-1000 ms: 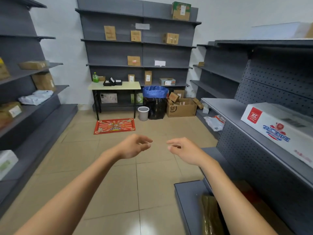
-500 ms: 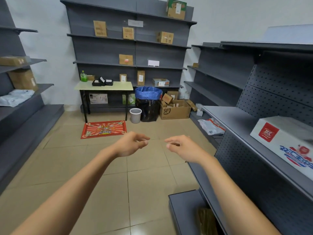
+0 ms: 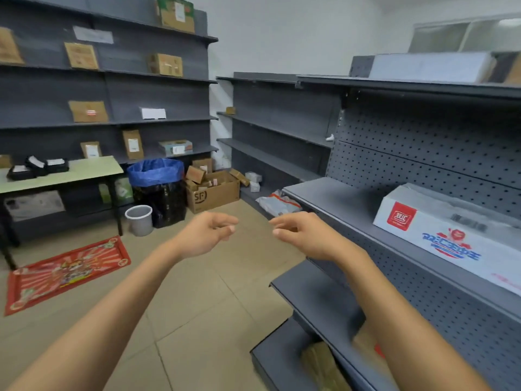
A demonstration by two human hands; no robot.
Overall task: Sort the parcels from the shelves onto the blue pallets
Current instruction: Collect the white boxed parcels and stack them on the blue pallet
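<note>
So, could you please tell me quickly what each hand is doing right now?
Left hand: open, fingers loosely curled, holding nothing.
Right hand: open, fingers loosely curled, holding nothing.

white printed box (image 3: 451, 235): right end cut off by frame edge | brown parcel (image 3: 321, 365) on bottom shelf: partly hidden under the shelf above, blurred | parcel labels on back shelves (image 3: 112, 122): too small to read

View swung right toward white box (image 3: 448, 230).
</note>
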